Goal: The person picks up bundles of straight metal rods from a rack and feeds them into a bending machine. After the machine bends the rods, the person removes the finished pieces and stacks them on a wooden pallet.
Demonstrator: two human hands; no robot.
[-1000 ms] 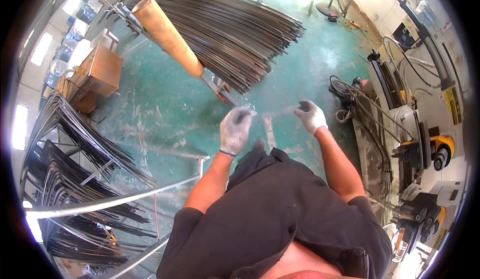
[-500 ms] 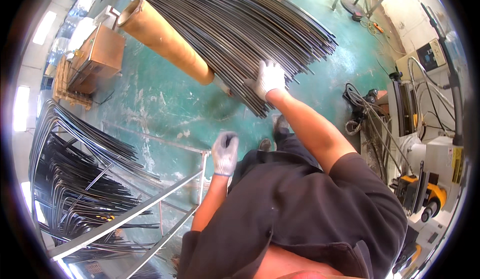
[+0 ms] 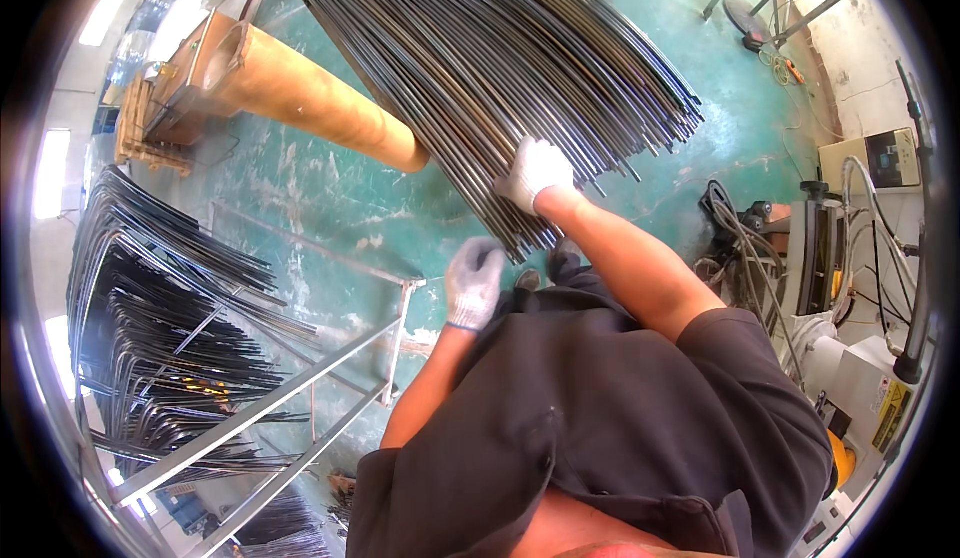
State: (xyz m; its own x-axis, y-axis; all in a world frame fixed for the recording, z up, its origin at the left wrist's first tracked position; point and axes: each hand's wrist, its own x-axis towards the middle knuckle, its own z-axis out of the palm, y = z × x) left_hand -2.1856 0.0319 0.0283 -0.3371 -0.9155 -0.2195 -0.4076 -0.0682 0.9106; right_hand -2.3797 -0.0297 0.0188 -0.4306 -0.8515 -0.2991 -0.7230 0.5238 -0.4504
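A wide bundle of long dark metal rods (image 3: 470,68) spreads across the upper middle, its cut ends fanned toward me. My right hand (image 3: 540,175), in a whitish knitted glove, is closed with curled fingers on rods near those ends. Which rods lie under its fingers is hidden. Beside the nearest rod tips, to their left, my left hand (image 3: 474,280) hangs in a greyish glove. Its fingers are curled in, and nothing shows in them.
A big tan cardboard tube (image 3: 320,101) slants left of the bundle. Bent black rods (image 3: 170,328) hang from a metal rack (image 3: 270,398) on the left. A wooden pallet (image 3: 148,148) stands behind. Cables (image 3: 745,223) and machinery (image 3: 865,378) line the right side.
My left hand has risen and shifted right, closer to the rod ends. My right hand stays on the rods, and the whole view has shifted slightly.
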